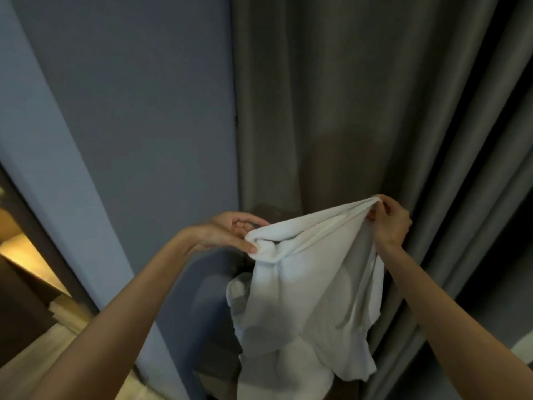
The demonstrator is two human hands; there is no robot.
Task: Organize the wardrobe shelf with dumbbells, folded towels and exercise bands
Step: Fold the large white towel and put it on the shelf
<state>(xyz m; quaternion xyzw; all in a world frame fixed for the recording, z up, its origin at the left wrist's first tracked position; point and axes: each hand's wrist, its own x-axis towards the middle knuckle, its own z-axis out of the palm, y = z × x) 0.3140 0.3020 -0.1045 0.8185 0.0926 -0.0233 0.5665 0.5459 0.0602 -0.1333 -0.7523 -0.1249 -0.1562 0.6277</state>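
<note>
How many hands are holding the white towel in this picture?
2. The left hand pinches the white towel at its upper left corner; the right hand grips its upper right corner, higher up. No other hand shows.

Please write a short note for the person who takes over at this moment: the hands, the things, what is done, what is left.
Left hand: pinches the towel's upper left edge.
Right hand: pinches its upper right corner.
Towel: white, unfolded, hangs between the hands in front of the curtain.
More white cloth shows below; same towel or another, cannot tell.
Dumbbells, bands: not in view.
Done: nothing that can be seen.
Left: fold this towel and put it on the shelf, then arrange the dumbbells and bands.
</note>
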